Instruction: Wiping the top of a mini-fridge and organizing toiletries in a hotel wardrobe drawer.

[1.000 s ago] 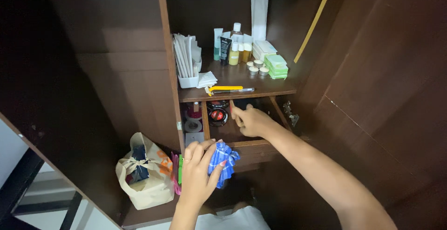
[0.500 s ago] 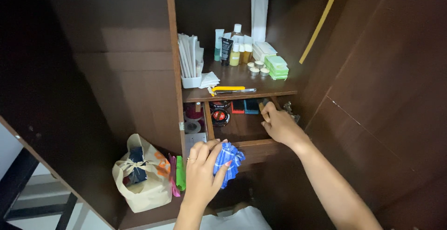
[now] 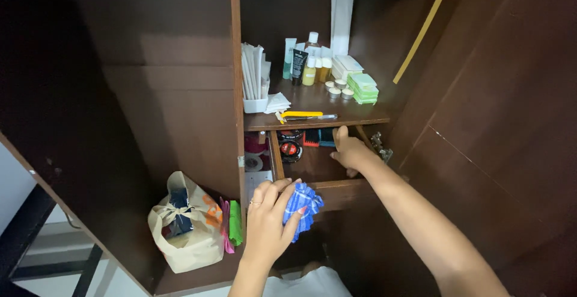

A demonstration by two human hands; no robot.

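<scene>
While bunched to stay a compact pad, blue checked cloth (image 3: 302,208) clamped in left hand (image 3: 268,223), fingers curled round it, just before the lower shelf (image 3: 336,190). Right hand (image 3: 350,151) reached into that compartment, fingers loosely curled, gripping nothing visible, likely bracing beside the black tins (image 3: 291,147). Against the earlier frame: right hand shifted left and deeper; cloth raised slightly.
</scene>
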